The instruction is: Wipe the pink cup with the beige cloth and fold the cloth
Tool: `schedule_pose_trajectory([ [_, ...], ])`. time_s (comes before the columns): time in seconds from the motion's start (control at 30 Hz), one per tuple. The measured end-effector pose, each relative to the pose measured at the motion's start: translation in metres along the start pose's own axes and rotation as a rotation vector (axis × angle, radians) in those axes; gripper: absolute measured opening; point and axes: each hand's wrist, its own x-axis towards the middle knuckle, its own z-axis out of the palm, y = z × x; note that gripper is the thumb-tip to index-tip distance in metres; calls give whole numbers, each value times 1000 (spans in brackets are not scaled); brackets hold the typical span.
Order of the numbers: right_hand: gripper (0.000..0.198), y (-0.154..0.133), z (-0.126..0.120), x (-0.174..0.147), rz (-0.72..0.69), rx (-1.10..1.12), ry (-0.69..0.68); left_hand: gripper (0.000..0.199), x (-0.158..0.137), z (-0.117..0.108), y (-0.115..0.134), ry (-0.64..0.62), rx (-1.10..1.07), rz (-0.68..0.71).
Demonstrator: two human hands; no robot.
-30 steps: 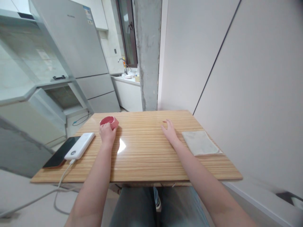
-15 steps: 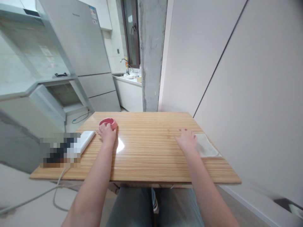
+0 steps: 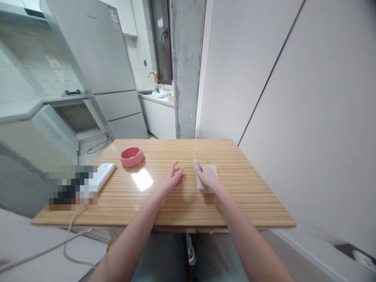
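Note:
My right hand [image 3: 208,176] grips a folded pale cloth [image 3: 213,169] by its left side, right of the table's middle. That left edge of the cloth is lifted up, and the fingers partly cover it. To the left of the cloth, my left hand [image 3: 174,175] hovers with fingers apart, holding nothing. A pink octagonal bowl, perhaps an ashtray [image 3: 132,157], sits alone near the table's far left corner.
A wood-grain table [image 3: 164,211] spans the view. On its left lie a white power strip [image 3: 105,174] and a pixelated dark object [image 3: 73,188], with grey cables [image 3: 70,231] hanging off the edge. A wall [image 3: 264,129] rises along the right.
My left hand has let go of the pink bowl and moved right to mid-table. My right hand has taken hold of the cloth and brought it left from the table's right edge.

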Motion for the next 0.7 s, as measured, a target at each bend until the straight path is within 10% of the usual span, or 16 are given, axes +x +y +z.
schedule_pose_trajectory([
  [0.17, 51, -24, 38, 16, -13, 630, -127, 75, -7, -66, 6, 218, 54, -74],
  [0.4, 52, 20, 1, 51, -18, 379, 166, 62, -32, -185, 16, 616, 1085, 90],
  [0.5, 49, 30, -8, 67, -39, 307, 271, 47, -38, -166, 21, 692, 1327, 191],
  [0.7, 38, 50, 9, 92, -166, 380, 398, 25, 0, -51, 34, 236, 1040, 426],
])
